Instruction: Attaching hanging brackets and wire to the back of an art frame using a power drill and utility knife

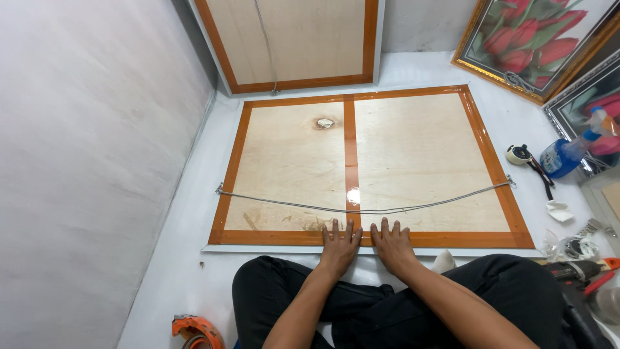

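Orange tape border (371, 240) under left hand (340, 244), right hand (391, 243).

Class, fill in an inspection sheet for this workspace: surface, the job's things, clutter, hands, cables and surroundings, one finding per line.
Surface: white floor, person seated cross-legged.
Job's things: large plywood frame back edged with orange tape, lying flat; grey hanging wire slack across it.
Clutter: orange tape roll near left knee; blue spray bottle, power drill and small hardware at right.
Hands: left hand and right hand flat, side by side on the near tape edge, holding nothing.
Cables: nothing seen besides the wire.
Surroundings: grey wall left; second plywood back and gold-framed tulip picture leaning behind.
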